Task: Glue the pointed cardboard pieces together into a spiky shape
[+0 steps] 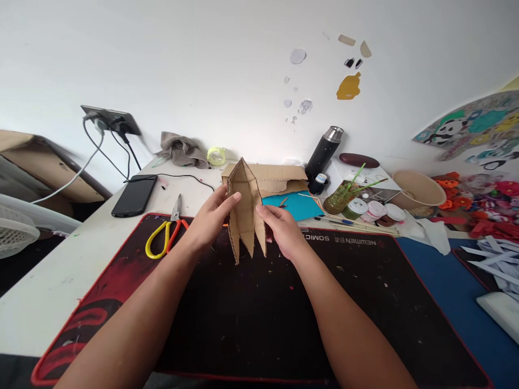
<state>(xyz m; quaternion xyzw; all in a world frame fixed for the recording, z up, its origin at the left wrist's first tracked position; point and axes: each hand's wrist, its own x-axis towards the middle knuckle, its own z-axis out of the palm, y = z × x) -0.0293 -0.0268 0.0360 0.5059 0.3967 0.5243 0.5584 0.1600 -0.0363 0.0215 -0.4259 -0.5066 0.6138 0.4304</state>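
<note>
Between my two hands is a folded piece of brown cardboard [244,202], cut to a peak at the top and to several sharp points at the bottom. It is held upright above the black desk mat [259,324]. My left hand [214,213] pinches its left edge, the thumb lying on the near face. My right hand [279,227] grips the right edge, thumb in front and fingers mostly hidden behind. Scissors [167,232] with yellow and red handles lie beside my left forearm, at the mat's upper edge.
Left of the scissors lies a black phone [134,195]. Behind the hands are a cardboard sheet [284,174], blue paper [302,205], tape [216,156] and a grey cloth [182,148]. A black thermos [323,154], a glass of brushes [338,199] and paint jars [357,207] stand at back right.
</note>
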